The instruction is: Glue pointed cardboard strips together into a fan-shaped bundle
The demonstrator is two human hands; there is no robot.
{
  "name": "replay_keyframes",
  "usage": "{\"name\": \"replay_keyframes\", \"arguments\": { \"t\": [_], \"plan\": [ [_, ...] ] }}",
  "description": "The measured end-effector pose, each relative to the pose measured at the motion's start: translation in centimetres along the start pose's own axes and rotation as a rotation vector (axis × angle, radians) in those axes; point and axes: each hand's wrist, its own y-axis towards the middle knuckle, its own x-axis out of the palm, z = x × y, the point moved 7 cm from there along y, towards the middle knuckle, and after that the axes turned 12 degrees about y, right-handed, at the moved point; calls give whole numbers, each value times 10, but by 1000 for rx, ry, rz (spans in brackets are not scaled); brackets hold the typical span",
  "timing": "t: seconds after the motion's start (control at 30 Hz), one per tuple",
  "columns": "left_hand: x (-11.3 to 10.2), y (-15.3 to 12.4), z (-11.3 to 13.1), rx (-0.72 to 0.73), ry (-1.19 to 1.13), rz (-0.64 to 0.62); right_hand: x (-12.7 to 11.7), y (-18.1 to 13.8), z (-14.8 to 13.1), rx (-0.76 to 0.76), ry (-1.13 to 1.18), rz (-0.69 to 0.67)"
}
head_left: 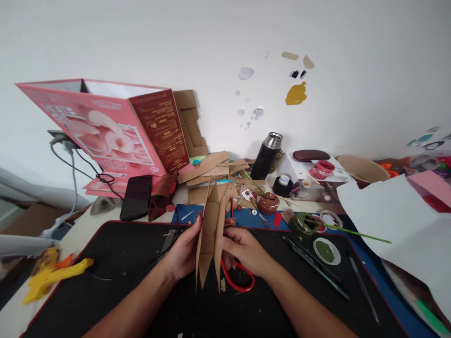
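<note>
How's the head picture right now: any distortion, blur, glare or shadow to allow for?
Head view: wide-angle stretch toward the edges, plainest on the pink box; colourful clutter at far right smeared; black mat dark, little detail; highlights on the metal neck of the thermos, a faint shadow on the wall beside it; edges of the held cardboard piece readable.

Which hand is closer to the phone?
Left. The left hand, at the cardboard's left side, is right of the phone and closer to the person. The right hand is farther right, at the cardboard's other side.
</note>
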Motion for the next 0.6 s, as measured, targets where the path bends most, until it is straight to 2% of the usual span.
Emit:
{"name": "replay_keyframes", "arguments": {
  "t": [0.37, 0.6],
  "plan": [
    [-4, 0, -4, 13, 61, 23, 2, -1, -1, -1, -39, -21],
    [-4, 1, -4, -12, 31, 2, 3, -1, -5, -5, -64, 14]
  ]
}}
